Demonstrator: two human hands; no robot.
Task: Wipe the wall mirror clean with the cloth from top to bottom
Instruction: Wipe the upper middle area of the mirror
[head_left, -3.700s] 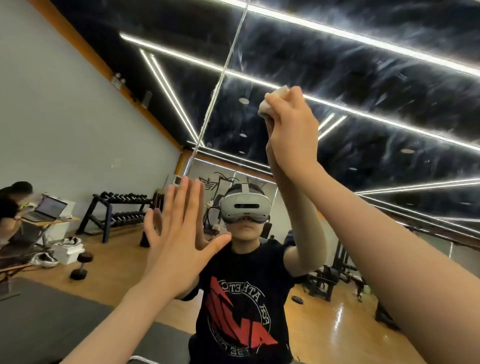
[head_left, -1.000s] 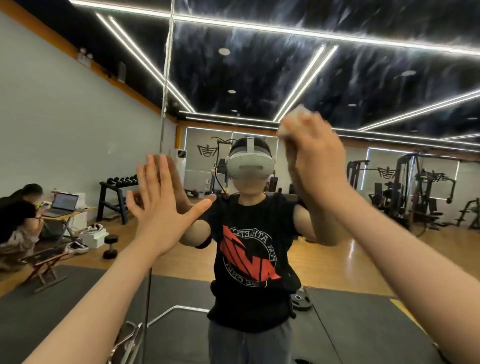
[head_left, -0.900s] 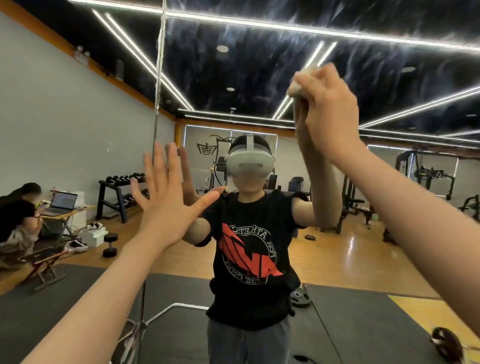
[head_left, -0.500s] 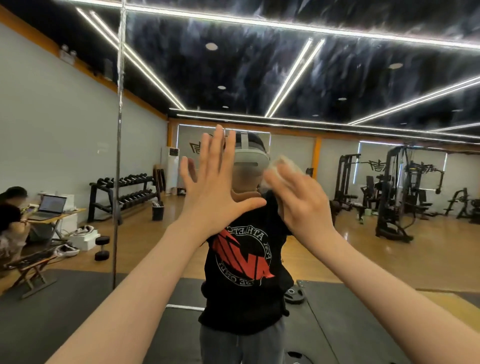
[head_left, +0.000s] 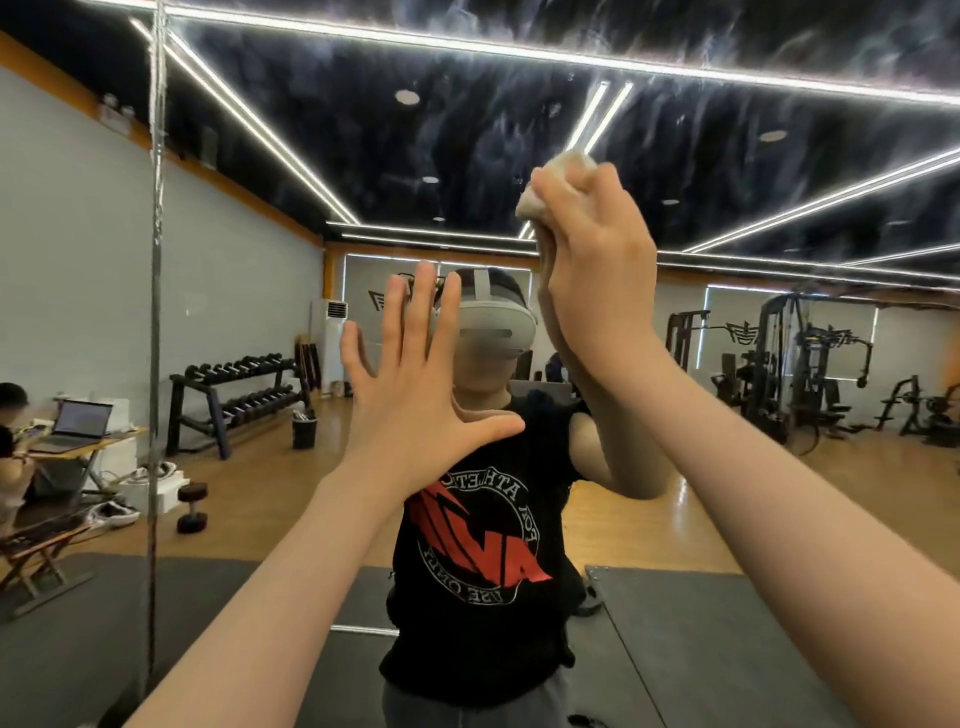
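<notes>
The wall mirror (head_left: 753, 171) fills the head view and carries pale streaks across its upper part. My right hand (head_left: 592, 270) grips a crumpled whitish cloth (head_left: 558, 179) and presses it on the glass, up and right of centre. My left hand (head_left: 415, 384) lies flat against the mirror with fingers spread, lower and to the left of the cloth. My own reflection in a black printed T-shirt stands behind both hands. A vertical seam (head_left: 154, 332) between mirror panels runs down the left side.
Reflected in the glass are a gym with a dumbbell rack (head_left: 239, 395), weight machines (head_left: 800, 358) at the right, dark floor mats and a wooden floor. A person sits at a small table with a laptop (head_left: 78, 423) at the far left.
My right hand has moved up the glass with the cloth, from chest height half a second ago to above head height. My left hand stays flat on the mirror.
</notes>
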